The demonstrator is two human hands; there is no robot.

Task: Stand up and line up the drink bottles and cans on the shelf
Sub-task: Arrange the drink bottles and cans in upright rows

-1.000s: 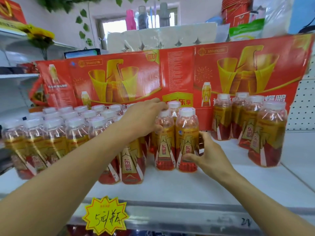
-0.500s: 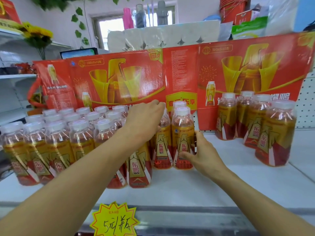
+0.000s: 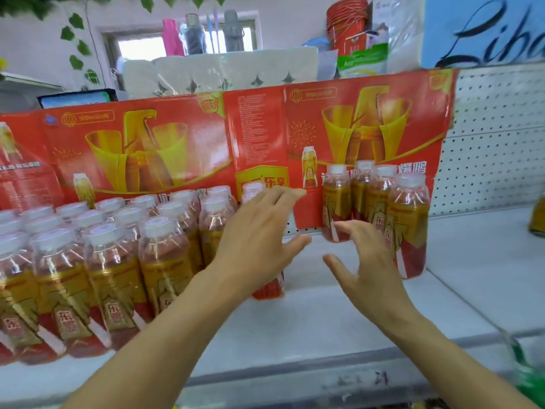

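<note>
Several red-and-gold drink bottles with white caps stand packed in rows on the left of the white shelf (image 3: pixel 324 314); one front bottle (image 3: pixel 165 261) is near the group's right edge. My left hand (image 3: pixel 259 240) hovers with fingers spread in front of the rightmost bottle of that group (image 3: pixel 269 287), hiding most of it. My right hand (image 3: pixel 365 267) is open, fingers apart, just left of a second cluster of several bottles (image 3: pixel 408 225) standing at the right. Neither hand holds a bottle.
A red and gold cardboard display panel (image 3: pixel 259 134) stands behind the bottles. White pegboard (image 3: pixel 495 137) backs the shelf at the right. Another bottle (image 3: pixel 538 216) shows at the far right edge, and a green item (image 3: pixel 530 376) at the lower right.
Both hands let go of the two bottles they were gripping and opened. The view has shifted right, and my right hand now sits nearer the right-hand cluster.
</note>
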